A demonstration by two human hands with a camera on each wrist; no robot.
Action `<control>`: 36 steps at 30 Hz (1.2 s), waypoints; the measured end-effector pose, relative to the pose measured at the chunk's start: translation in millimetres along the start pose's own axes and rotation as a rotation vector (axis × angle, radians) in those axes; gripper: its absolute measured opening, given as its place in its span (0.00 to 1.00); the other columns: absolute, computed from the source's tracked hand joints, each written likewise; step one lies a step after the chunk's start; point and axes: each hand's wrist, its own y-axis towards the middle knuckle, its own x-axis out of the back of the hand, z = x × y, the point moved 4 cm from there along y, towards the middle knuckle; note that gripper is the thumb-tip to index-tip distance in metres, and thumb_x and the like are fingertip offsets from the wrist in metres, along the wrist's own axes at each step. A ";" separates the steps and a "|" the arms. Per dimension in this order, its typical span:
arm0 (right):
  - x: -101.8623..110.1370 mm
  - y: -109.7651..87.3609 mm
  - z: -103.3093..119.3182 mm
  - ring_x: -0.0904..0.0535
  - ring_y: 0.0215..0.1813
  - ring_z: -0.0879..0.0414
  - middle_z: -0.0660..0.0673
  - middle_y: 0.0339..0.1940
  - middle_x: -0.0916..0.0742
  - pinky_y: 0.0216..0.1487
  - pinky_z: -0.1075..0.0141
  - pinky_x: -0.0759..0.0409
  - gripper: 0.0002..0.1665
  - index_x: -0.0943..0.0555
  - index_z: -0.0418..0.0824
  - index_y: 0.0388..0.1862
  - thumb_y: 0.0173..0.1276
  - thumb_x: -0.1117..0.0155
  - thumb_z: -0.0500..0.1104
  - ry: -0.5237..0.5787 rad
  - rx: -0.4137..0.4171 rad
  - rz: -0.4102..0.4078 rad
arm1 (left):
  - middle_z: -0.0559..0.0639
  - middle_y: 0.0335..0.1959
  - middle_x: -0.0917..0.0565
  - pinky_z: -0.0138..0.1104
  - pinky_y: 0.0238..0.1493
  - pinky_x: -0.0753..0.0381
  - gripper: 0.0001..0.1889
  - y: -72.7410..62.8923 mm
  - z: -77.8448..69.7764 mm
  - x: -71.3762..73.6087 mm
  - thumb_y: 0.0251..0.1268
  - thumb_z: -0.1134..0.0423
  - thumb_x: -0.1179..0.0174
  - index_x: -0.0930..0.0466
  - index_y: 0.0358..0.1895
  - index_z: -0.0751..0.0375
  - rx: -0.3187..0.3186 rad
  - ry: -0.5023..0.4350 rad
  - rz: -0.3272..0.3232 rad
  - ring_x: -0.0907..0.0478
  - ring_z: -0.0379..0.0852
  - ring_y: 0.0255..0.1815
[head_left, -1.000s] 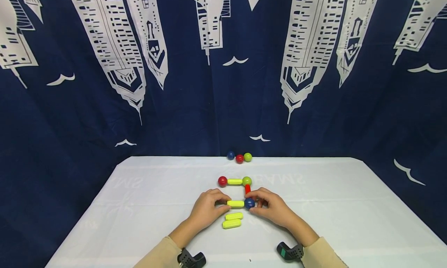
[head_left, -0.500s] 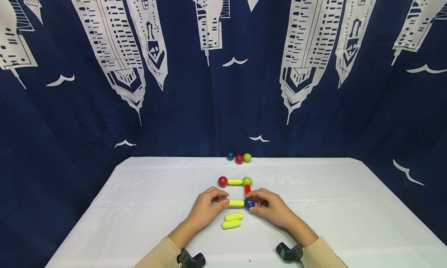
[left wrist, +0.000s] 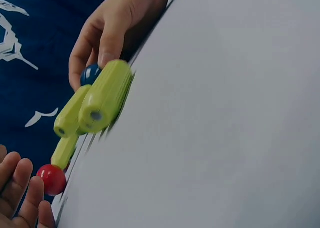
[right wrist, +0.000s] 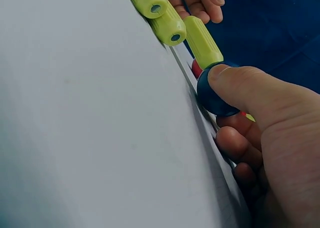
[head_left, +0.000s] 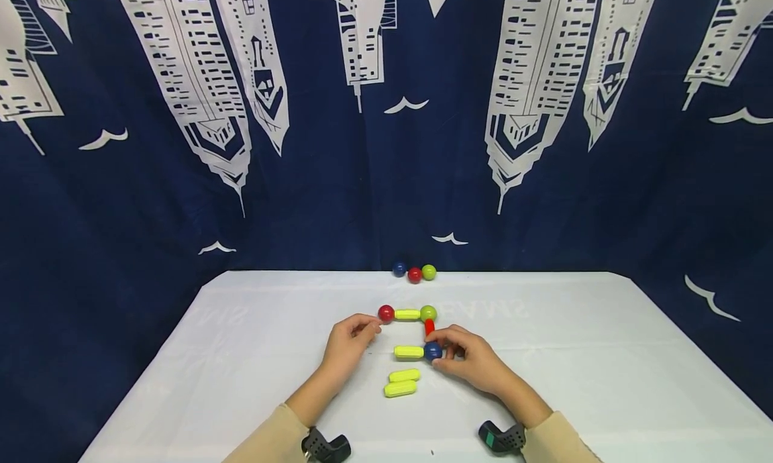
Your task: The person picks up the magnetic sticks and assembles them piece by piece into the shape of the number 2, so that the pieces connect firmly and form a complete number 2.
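My right hand (head_left: 468, 357) pinches a blue ball (head_left: 432, 351), thumb on its near side, as the right wrist view shows. A yellow-green ribbed rod (head_left: 408, 352) sticks out left from that ball. A red rod (head_left: 429, 327) runs from the blue ball back to a green ball (head_left: 428, 313). From there another yellow-green rod (head_left: 407, 314) leads left to a red ball (head_left: 386, 313). Beside the red ball is my left hand (head_left: 349, 345), fingers loosely bent and holding nothing; its fingertips (left wrist: 22, 170) show near the red ball in the left wrist view.
Two loose yellow-green rods (head_left: 401, 388) lie side by side in front of the joined pieces. At the back edge of the white table (head_left: 272, 302) sit a blue ball (head_left: 399, 269), a red ball (head_left: 414, 275) and a green ball (head_left: 429, 272). A dark blue patterned cloth (head_left: 374, 181) hangs behind.
My left hand has let go of the front yellow-green rod and moved back and left to beside the red ball. The rod stays at the blue ball, still pinched by my right hand.
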 end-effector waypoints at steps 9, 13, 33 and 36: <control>0.7 -1.0 -2.6 0.25 0.35 0.63 0.52 0.41 0.17 0.37 0.71 0.25 0.22 0.17 0.53 0.53 0.60 0.24 0.42 0.026 -0.012 -0.021 | 0.55 0.46 0.16 0.32 0.42 0.25 0.15 43.0 4.2 12.0 0.69 0.60 0.40 0.18 0.54 0.62 0.111 -0.014 0.034 0.21 0.46 0.43; -0.7 -1.2 0.0 0.25 0.35 0.63 0.51 0.42 0.17 0.37 0.71 0.25 0.22 0.17 0.52 0.54 0.60 0.24 0.43 0.058 -0.007 -0.014 | 0.55 0.51 0.17 0.34 0.49 0.25 0.16 67.9 5.0 11.5 0.70 0.61 0.41 0.20 0.57 0.62 0.088 0.039 0.062 0.21 0.47 0.50; -0.1 4.0 -1.9 0.24 0.35 0.62 0.54 0.41 0.17 0.38 0.70 0.24 0.22 0.17 0.52 0.54 0.60 0.24 0.43 0.048 -0.038 0.000 | 0.63 0.72 0.36 0.58 0.72 0.39 0.32 140.3 -1.1 -14.5 0.70 0.56 0.39 0.38 0.75 0.40 0.032 0.490 0.373 0.40 0.62 0.72; -1.2 3.3 -1.5 0.24 0.35 0.62 0.54 0.41 0.17 0.38 0.71 0.24 0.22 0.17 0.53 0.54 0.60 0.24 0.43 0.050 -0.035 0.003 | 0.63 0.74 0.38 0.60 0.73 0.43 0.33 143.3 -4.1 -15.9 0.71 0.56 0.41 0.41 0.76 0.39 0.050 0.514 0.411 0.43 0.63 0.75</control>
